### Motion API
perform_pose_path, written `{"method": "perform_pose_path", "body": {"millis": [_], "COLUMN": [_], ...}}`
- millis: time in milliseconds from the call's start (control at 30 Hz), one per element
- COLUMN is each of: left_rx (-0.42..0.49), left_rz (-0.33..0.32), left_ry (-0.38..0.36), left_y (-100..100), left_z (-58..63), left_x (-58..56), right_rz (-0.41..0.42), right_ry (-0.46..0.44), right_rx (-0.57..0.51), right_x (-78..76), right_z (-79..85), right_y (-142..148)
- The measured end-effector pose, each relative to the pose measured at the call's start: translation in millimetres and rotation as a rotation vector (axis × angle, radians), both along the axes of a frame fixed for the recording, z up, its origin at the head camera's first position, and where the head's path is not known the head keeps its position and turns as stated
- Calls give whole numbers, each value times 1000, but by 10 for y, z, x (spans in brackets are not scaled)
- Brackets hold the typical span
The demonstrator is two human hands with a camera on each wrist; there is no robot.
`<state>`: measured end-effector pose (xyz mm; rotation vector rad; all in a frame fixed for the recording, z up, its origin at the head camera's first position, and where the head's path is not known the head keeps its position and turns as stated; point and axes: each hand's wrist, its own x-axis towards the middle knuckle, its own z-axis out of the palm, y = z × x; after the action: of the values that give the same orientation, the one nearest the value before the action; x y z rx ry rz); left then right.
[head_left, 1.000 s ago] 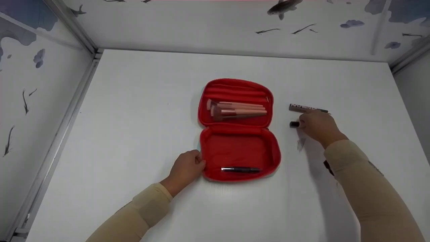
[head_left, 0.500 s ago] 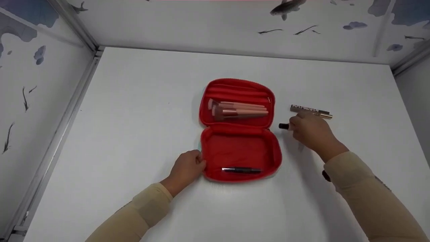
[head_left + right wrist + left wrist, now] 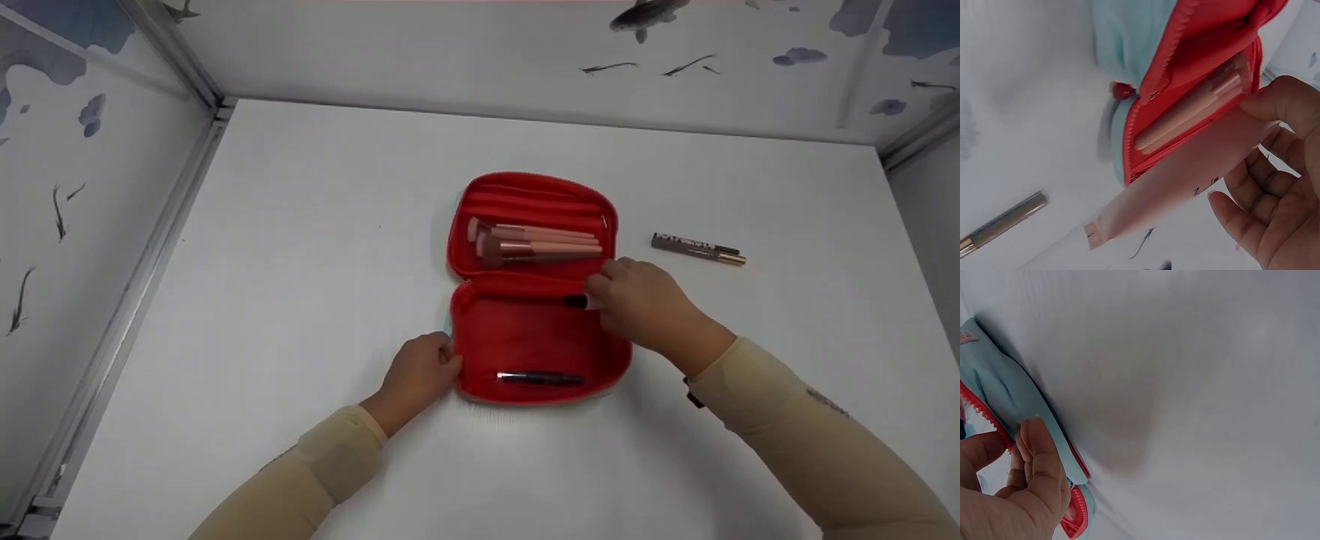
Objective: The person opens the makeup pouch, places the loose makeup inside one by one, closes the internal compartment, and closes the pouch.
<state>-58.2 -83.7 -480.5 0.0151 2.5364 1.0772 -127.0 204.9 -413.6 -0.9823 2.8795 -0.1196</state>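
A red-lined zip case (image 3: 517,330) lies unfolded on the white table; its outside is pale blue in both wrist views. My left hand (image 3: 416,375) pinches the left rim, thumb at the red zip (image 3: 985,413) and fingers against the blue side. Above the right part of the near compartment, my right hand (image 3: 649,315) holds a pink squeeze tube (image 3: 1174,174) between thumb and fingers. Its black cap (image 3: 575,301) points left in the head view. A black pen-like stick (image 3: 540,379) lies inside the near compartment. Several makeup brushes (image 3: 559,246) rest in the far one.
Right of the case, a patterned slim tube (image 3: 686,243) and a gold-ended tube (image 3: 732,259) lie side by side on the table. Printed panels (image 3: 450,52) rise behind the table's back edge and at the sides.
My right hand has carried the tube left and nearer, from beside the slim tubes to over the near compartment. The left hand stays on the rim.
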Motion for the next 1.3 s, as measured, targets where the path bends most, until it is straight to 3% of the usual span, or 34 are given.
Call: {"method": "perform_pose_path", "body": {"millis": [233, 433, 667, 900, 1300], "left_rx": [10, 23, 20, 33, 38], "left_rz": [-1, 2, -1, -17, -16], "left_ry": [5, -15, 9, 23, 47], "left_y": [1, 1, -7, 9, -7], "left_z": [8, -12, -28, -32, -28], "left_x": [-2, -10, -18, -22, -13], "right_rz": [87, 193, 252, 228, 149], "right_ry": [-58, -134, -199, -284, -440], "right_rx": [116, 212, 266, 304, 273], "right_x": [54, 95, 129, 153, 119], "right_z": [60, 20, -74, -185, -242], "right_y": [-325, -556, -745, -882, -937]}}
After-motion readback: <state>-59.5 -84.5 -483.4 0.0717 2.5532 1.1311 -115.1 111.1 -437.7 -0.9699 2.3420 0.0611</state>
